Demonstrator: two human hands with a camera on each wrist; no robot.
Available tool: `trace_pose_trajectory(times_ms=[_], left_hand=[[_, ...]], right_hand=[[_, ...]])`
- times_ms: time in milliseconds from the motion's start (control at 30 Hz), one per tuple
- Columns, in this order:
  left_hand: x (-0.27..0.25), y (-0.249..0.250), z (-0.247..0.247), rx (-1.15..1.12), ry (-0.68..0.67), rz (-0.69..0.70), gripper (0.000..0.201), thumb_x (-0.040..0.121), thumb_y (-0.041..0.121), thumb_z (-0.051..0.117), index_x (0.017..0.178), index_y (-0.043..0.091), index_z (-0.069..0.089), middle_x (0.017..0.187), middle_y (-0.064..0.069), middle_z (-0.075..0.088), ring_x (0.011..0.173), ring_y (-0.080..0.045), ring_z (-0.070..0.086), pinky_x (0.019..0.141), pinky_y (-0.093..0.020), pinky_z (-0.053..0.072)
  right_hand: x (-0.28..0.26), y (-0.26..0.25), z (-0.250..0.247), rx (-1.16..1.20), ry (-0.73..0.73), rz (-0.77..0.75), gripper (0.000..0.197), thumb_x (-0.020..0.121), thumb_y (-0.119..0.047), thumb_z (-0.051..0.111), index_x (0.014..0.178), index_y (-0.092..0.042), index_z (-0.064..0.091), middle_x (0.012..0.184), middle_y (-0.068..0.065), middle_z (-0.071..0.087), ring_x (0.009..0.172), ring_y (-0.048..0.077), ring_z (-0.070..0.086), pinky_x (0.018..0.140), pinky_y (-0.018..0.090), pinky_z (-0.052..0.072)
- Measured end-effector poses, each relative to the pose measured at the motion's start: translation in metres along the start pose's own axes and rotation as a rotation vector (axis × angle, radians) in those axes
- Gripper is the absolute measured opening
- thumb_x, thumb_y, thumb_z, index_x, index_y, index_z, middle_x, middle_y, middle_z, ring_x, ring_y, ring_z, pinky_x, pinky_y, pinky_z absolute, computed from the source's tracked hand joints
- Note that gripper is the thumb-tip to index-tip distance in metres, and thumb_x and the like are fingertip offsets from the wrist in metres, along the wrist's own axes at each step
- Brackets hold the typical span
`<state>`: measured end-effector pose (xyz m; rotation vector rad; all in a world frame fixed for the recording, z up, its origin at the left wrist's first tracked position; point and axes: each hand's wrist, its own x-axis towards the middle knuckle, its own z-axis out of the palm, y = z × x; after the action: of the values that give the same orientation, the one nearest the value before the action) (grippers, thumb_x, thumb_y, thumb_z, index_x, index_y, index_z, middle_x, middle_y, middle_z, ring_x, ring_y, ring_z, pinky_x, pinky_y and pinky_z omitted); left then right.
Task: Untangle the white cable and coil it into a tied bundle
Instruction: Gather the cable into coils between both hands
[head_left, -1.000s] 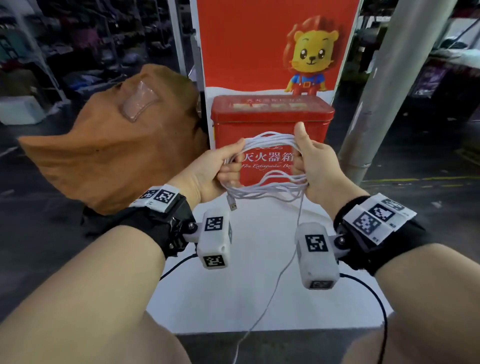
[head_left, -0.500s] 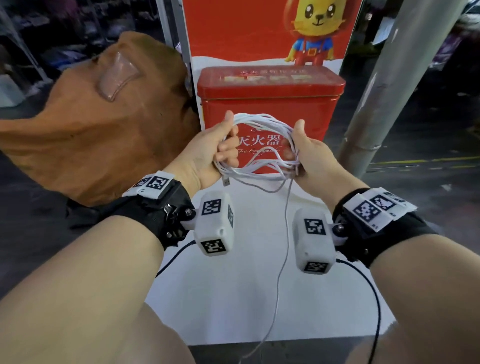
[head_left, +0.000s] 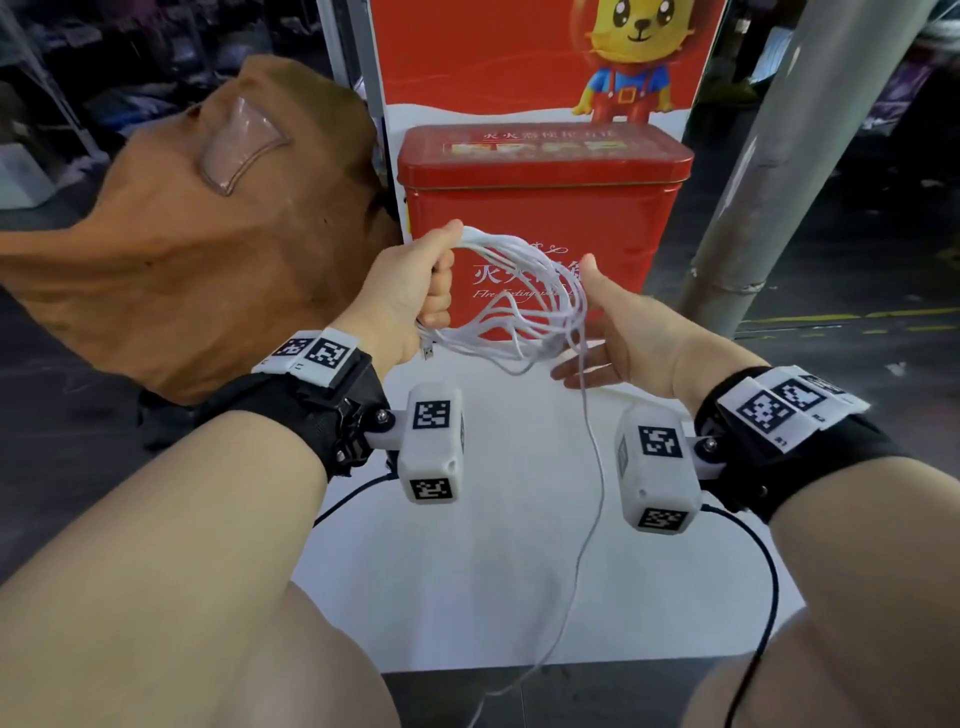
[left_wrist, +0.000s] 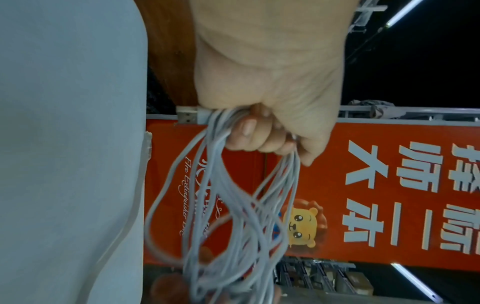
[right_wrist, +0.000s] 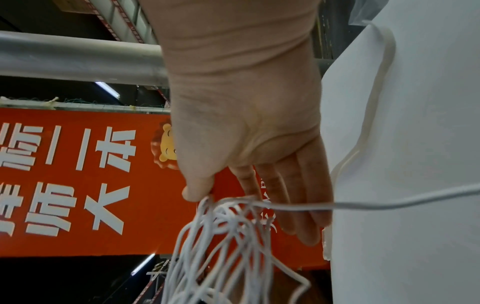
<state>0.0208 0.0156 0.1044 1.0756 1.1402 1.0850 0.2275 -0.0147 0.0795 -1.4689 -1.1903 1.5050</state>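
Left of centre in the head view, our left hand (head_left: 410, 291) is fisted round one end of the white cable (head_left: 519, 291) coil, plug (head_left: 427, 352) poking out below the fist; we judge it's the anchor that keeps the loops stacked. The coil hangs mid-frame in front of the red tin (head_left: 545, 208), above the white desk (head_left: 493, 571). Right of centre, our right hand (head_left: 618, 338) is flat, fingers straight, gripping nothing; loops brush the thumb. Loose tail (head_left: 587, 467) drops down mid-frame, likely free for the tie wrap.
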Motion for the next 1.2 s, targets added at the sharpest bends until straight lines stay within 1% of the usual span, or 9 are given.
trace_pose_trajectory(times_ms=[100, 200, 333, 467, 567, 667, 867, 1100, 1200], left_hand=[[0.000, 0.001, 0.000, -0.058, 0.136, 0.075, 0.046, 0.093, 0.038, 0.058, 0.056, 0.023, 0.036, 0.047, 0.005, 0.024, 0.040, -0.010, 0.017, 0.039, -0.023, 0.017], [-0.001, 0.000, -0.004, -0.069, 0.184, 0.111, 0.042, 0.094, 0.037, 0.057, 0.059, 0.022, 0.039, 0.048, 0.004, 0.023, 0.041, -0.010, 0.017, 0.039, -0.022, 0.021], [-0.001, 0.000, -0.005, -0.066, 0.186, 0.135, 0.042, 0.095, 0.036, 0.056, 0.059, 0.022, 0.037, 0.047, 0.005, 0.023, 0.041, -0.010, 0.018, 0.038, -0.022, 0.022], [-0.003, 0.000, -0.004, -0.056, 0.170, 0.136, 0.042, 0.095, 0.035, 0.056, 0.059, 0.022, 0.038, 0.046, 0.005, 0.025, 0.041, -0.010, 0.018, 0.039, -0.022, 0.022], [-0.003, 0.000, -0.006, -0.052, 0.170, 0.140, 0.043, 0.095, 0.035, 0.056, 0.058, 0.022, 0.037, 0.045, 0.006, 0.026, 0.040, -0.009, 0.019, 0.038, -0.022, 0.023], [-0.004, 0.003, -0.008, -0.062, 0.195, 0.152, 0.044, 0.095, 0.033, 0.056, 0.057, 0.022, 0.037, 0.043, 0.007, 0.026, 0.038, -0.009, 0.020, 0.038, -0.022, 0.023], [-0.011, 0.005, -0.006, -0.086, 0.321, 0.180, 0.035, 0.097, 0.033, 0.052, 0.066, 0.021, 0.043, 0.033, 0.011, 0.040, 0.029, -0.006, 0.041, 0.036, -0.012, 0.032], [-0.011, 0.005, 0.002, -0.106, 0.427, 0.213, 0.022, 0.097, 0.035, 0.052, 0.081, 0.021, 0.056, 0.035, 0.013, 0.043, 0.031, -0.003, 0.041, 0.040, -0.016, 0.035], [-0.010, 0.002, 0.006, -0.095, 0.424, 0.194, 0.018, 0.097, 0.037, 0.051, 0.088, 0.023, 0.058, 0.037, 0.013, 0.043, 0.034, -0.003, 0.042, 0.043, -0.016, 0.039]], right_hand=[[0.000, 0.005, -0.002, -0.133, 0.051, -0.001, 0.058, 0.087, -0.068, 0.039, 0.096, -0.016, 0.063, 0.070, 0.006, 0.068, 0.054, 0.018, 0.054, 0.057, 0.028, 0.045], [0.001, 0.009, -0.008, -0.122, 0.065, -0.124, 0.034, 0.093, -0.047, 0.052, 0.094, -0.017, 0.067, 0.057, -0.004, 0.051, 0.055, 0.012, 0.043, 0.058, 0.025, 0.038], [0.003, 0.010, -0.007, -0.098, 0.170, -0.247, 0.017, 0.096, -0.018, 0.054, 0.086, -0.013, 0.067, 0.060, 0.000, 0.052, 0.051, 0.011, 0.047, 0.053, 0.020, 0.043], [0.004, 0.009, 0.000, 0.037, 0.228, -0.236, 0.016, 0.097, -0.007, 0.048, 0.099, -0.003, 0.063, 0.071, 0.005, 0.060, 0.046, 0.008, 0.039, 0.046, 0.019, 0.037], [0.007, 0.002, 0.003, 0.235, 0.244, -0.174, 0.020, 0.095, -0.020, 0.050, 0.092, -0.007, 0.063, 0.059, 0.002, 0.054, 0.044, 0.010, 0.032, 0.046, 0.021, 0.030], [0.008, 0.000, 0.002, 0.114, 0.282, -0.195, 0.022, 0.094, -0.037, 0.055, 0.083, -0.019, 0.063, 0.053, -0.006, 0.035, 0.049, 0.010, 0.027, 0.050, 0.023, 0.025], [0.010, -0.001, 0.006, 0.027, 0.424, -0.198, 0.025, 0.093, -0.040, 0.052, 0.077, -0.025, 0.062, 0.053, -0.009, 0.033, 0.055, 0.011, 0.029, 0.055, 0.024, 0.029], [0.012, 0.002, -0.002, -0.146, 0.544, -0.052, 0.023, 0.097, -0.029, 0.049, 0.088, -0.019, 0.067, 0.061, -0.004, 0.040, 0.050, 0.015, 0.034, 0.049, 0.023, 0.031], [0.015, 0.004, -0.003, -0.205, 0.559, 0.023, 0.035, 0.098, -0.029, 0.044, 0.071, -0.015, 0.061, 0.064, -0.001, 0.041, 0.049, 0.015, 0.038, 0.051, 0.024, 0.033]])
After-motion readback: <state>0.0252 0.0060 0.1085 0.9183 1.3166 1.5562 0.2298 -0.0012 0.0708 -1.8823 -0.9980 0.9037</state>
